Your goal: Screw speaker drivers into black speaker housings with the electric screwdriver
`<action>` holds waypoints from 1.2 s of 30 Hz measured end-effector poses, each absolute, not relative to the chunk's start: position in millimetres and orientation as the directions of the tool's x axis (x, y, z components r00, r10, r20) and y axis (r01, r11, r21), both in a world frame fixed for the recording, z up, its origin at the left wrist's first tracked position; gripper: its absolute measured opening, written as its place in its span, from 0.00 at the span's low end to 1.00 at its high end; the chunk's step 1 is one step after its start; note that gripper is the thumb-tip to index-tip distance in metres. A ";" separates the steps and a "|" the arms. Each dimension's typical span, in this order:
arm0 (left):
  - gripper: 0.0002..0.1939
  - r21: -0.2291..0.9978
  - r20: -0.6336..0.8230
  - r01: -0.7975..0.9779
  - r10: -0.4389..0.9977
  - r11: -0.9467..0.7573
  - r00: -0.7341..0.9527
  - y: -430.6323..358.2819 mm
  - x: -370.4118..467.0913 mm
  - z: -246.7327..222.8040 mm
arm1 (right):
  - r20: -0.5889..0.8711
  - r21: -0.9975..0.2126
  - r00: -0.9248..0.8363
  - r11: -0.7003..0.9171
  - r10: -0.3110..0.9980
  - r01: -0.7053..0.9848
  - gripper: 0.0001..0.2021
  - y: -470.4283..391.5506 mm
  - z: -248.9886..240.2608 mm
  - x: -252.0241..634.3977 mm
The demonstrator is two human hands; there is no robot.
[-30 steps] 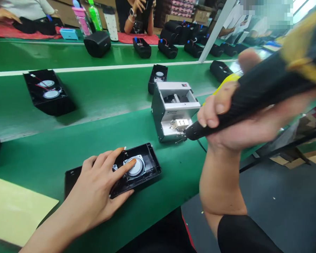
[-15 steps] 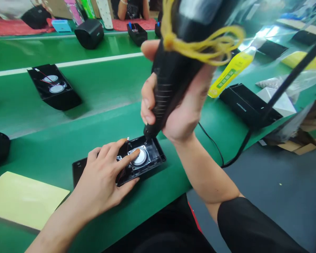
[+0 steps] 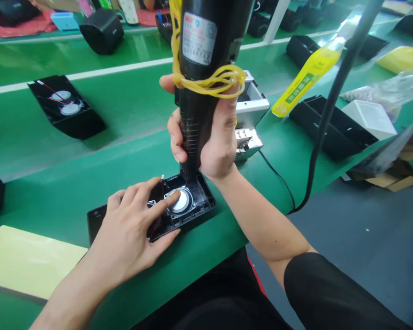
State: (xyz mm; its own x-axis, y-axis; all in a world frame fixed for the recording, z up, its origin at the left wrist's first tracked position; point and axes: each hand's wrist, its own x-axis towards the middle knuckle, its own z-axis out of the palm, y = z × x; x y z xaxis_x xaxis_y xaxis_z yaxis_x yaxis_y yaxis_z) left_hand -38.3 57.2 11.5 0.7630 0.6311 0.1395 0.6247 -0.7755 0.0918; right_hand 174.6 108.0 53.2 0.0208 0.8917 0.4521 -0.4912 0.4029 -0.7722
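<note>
My right hand (image 3: 216, 133) is closed round a black electric screwdriver (image 3: 196, 105), which has a yellow cord tied about it and a white label. The tool points down, its tip at the upper corner of a round speaker driver (image 3: 183, 202) with a white centre. That driver sits in an open black speaker housing (image 3: 203, 204) lying on the green bench. My left hand (image 3: 137, 220) spans and grips the housing, thumb along its near side, index fingertip on the driver. Beneath this hand a second driver is mostly hidden. A small white connector (image 3: 163, 177) sticks up beside the fingers.
Behind my right hand stands a grey screw feeder (image 3: 251, 119). Another open housing with two drivers (image 3: 69, 107) lies at the upper left. A yellow sheet (image 3: 30, 261) is at the near left. Yellow packet (image 3: 306, 82), black housing (image 3: 330, 126) and a thick cable (image 3: 325, 123) are right.
The screwdriver has become more upright, its tip now lower and slightly left, over the driver's corner. My left hand keeps its hold on the housing. The view has shifted, uncovering the screw feeder.
</note>
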 end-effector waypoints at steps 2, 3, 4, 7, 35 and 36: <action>0.27 0.087 0.142 0.624 0.630 -0.776 0.764 57.0 -37.9 11.4 | 0.464 -0.764 0.029 0.416 0.886 -0.493 0.33 109.1 51.5 174.0; 0.27 0.085 0.141 0.624 0.629 -0.777 0.764 56.9 -37.8 11.4 | 0.461 -0.766 0.024 0.411 0.887 -0.495 0.34 109.6 50.7 173.9; 0.27 0.083 0.140 0.624 0.629 -0.777 0.765 56.8 -37.7 11.3 | 0.454 -0.771 0.013 0.400 0.891 -0.495 0.34 110.1 50.0 174.0; 0.27 0.084 0.138 0.624 0.629 -0.777 0.765 56.6 -37.7 11.0 | 0.451 -0.776 -0.014 0.384 0.892 -0.501 0.34 110.7 48.0 174.1; 0.27 0.069 0.161 0.577 0.580 -0.814 0.799 62.2 -39.4 10.1 | 0.433 -0.834 -0.162 0.326 0.887 -0.445 0.32 95.9 36.2 159.2; 0.27 0.066 0.167 0.575 0.577 -0.816 0.800 62.0 -39.6 9.7 | 0.443 -0.834 -0.167 0.336 0.881 -0.439 0.31 95.7 36.2 158.4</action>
State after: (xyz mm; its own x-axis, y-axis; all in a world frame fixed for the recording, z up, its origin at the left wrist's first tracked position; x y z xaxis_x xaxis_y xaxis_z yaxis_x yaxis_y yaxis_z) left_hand -39.6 62.0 9.7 0.7995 0.5771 0.1668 0.5749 -0.8156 0.0657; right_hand 158.4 95.7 36.2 -0.1669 0.8809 0.4430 -0.4385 0.3361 -0.8335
